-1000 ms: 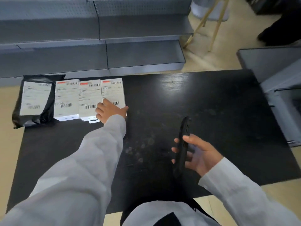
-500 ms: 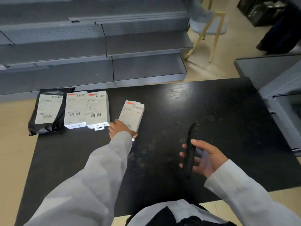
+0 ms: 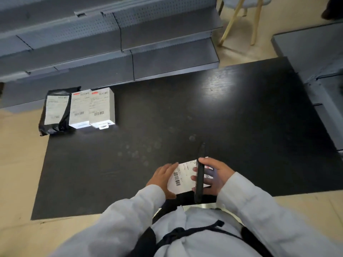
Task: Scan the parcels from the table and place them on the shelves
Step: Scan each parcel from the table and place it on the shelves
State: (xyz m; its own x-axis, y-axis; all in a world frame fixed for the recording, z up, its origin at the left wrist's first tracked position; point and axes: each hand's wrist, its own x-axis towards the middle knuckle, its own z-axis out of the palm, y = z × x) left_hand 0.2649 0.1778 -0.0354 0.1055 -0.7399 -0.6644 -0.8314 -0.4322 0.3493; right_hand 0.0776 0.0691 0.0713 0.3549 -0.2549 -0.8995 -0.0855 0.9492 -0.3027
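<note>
— Left hand (image 3: 163,179): gripping the small white cardboard box with a barcoded shipping label (image 3: 182,178) by its left edge, thumb along the near side, fingers curled up the far side. Held near the front edge of the matte black wooden table (image 3: 241,127), label face up, barcode toward the left hand.

— Right hand (image 3: 216,176): clenched round a slim black handheld scanner (image 3: 200,179), thumb on top, fingertips (image 3: 194,177) showing past its left side. Seen edge-on, lying across the right part of the held box's label, long axis running away from the body. Touching the label or just above it: cannot tell.

— At the table's far left corner: a black plastic mailer bag with a white label (image 3: 55,110), partly overhanging the table's left edge. Touching its right side, a white labelled box with a red mark at the top (image 3: 78,109). Hard against that, a second white labelled box with a hanging tab at its near end (image 3: 102,107). All three flat, labels up, well apart from the hands.

— Beyond the table: grey metal shelves with perforated back panels (image 3: 167,58), stepped in tiers. More grey shelving at the right (image 3: 315,45). Pale wooden stool legs (image 3: 232,23) on the beige floor (image 3: 18,164) at top right. Light grey sleeves (image 3: 246,197) on both arms.
</note>
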